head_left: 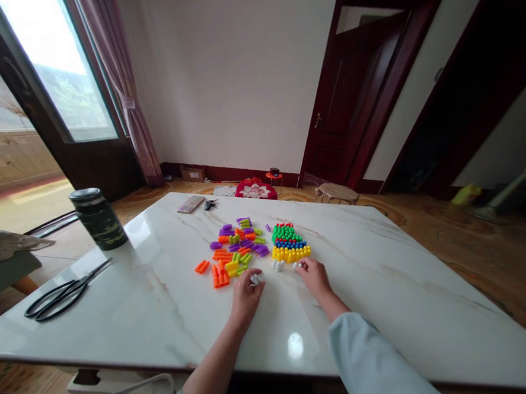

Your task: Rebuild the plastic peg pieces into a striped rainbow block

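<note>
Head view: on the white marble worktop (162, 298), the left hand (245, 296) has its fingers pinched on a small white plastic peg (256, 278). The right hand (315, 277) touches another white peg (296, 266) beside the stacked block of red, green, blue and yellow pegs (289, 242); whether its fingers are closed is unclear. A nudge could topple the block. The loose orange, purple and lime pegs (235, 252) blur together.

Marble table (172, 309): pegs (239, 252), scissors (64, 290), perhaps phone (191, 204)
</note>
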`<state>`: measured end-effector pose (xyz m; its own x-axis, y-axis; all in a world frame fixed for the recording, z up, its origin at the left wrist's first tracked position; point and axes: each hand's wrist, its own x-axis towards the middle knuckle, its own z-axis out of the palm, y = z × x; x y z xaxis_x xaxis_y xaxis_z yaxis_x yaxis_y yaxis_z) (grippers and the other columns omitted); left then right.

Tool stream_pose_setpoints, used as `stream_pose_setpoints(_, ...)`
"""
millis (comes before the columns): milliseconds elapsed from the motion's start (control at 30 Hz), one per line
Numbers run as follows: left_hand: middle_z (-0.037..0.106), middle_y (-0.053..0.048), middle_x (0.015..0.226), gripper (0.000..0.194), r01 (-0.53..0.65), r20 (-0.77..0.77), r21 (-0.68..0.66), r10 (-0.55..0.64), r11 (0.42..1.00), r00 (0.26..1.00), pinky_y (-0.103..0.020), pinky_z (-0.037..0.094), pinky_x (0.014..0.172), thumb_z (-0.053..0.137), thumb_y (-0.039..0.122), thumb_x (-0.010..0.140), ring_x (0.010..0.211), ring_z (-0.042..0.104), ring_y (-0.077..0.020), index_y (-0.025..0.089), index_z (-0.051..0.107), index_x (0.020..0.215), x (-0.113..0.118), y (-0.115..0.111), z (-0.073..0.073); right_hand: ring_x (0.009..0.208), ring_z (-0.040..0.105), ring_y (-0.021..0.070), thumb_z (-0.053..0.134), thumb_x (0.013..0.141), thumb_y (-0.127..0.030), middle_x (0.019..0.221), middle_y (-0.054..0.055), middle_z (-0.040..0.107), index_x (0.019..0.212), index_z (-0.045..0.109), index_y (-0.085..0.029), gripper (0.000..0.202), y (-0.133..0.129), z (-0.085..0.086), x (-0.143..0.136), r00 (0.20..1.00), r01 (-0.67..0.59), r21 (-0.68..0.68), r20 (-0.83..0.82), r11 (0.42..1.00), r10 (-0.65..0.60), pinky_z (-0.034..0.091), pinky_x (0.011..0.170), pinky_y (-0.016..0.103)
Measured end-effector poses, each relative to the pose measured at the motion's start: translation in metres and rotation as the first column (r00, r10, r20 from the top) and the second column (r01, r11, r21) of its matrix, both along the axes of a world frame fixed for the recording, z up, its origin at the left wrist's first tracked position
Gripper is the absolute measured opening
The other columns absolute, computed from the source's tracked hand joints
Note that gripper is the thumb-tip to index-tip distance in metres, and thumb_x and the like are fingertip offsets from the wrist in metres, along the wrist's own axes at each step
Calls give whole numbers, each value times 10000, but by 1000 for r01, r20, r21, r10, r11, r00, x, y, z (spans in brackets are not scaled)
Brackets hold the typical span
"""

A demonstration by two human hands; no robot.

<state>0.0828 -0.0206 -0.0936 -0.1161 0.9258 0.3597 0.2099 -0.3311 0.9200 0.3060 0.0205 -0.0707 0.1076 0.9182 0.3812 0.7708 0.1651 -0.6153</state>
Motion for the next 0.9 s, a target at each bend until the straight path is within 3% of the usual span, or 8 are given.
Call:
stream_pose_setpoints(233,646,-12,789,283,36,10,-78,-35,996,999,-225,482,573,645,347,746,609,565,-113,185,630,977,3,-2,5,688,616,169,621,728,-185,776,14,690,784,681,-226,92,10,10,-10,997,-47,-4,60,999,47,462,638,267)
stream_pose_setpoints(400,629,-4,740,297,82,35,-80,-80,993,996,-222,479,557,649,404,766,596,575,-118,185,631,966,4,-3,8,751,623,187,537,835,-263,844,55,673,973,644,-179,194,-10,8,-19,1000,15,94,-17,995,-14,492,712,310)
stream_pose_setpoints(500,630,-14,731,323,139,75,-111,-131,984,989,-243,499,587,586,468,823,625,612,-141,176,633,954,4,-5,10,738,606,166,526,860,-298,899,68,651,986,633,-174,206,-33,3,-40,985,-101,175,-120,979,123,506,714,295)
stream_pose_setpoints(567,635,-22,721,352,166,67,-119,-159,979,985,-255,501,610,538,494,854,635,614,-151,166,643,929,4,-6,12,698,592,143,555,847,-281,954,70,640,1089,616,-179,270,-48,-1,-58,946,-246,160,-175,956,273,517,674,271)
stream_pose_setpoints(633,639,-27,713,364,184,3,-91,-185,979,983,-251,485,624,514,497,871,649,594,-153,164,661,886,3,-7,15,721,606,143,568,849,-280,1016,79,642,1147,596,-187,313,-59,-4,-74,904,-307,147,-264,940,336,528,658,263)
stream_pose_setpoints(767,642,-28,705,358,231,-132,-30,-233,973,964,-246,456,638,488,462,895,664,564,-155,174,691,833,2,-9,19,802,635,172,524,889,-333,966,81,675,1026,634,-181,233,-67,-6,-89,882,-227,141,-390,964,265,534,696,277)
stream_pose_setpoints(900,671,-52,751,362,223,-130,-28,-225,974,966,-263,473,647,483,457,894,683,593,-173,183,718,867,3,-11,20,734,629,170,535,869,-386,853,60,688,906,654,-183,238,-63,-4,-74,911,-166,123,-360,979,199,514,673,273)
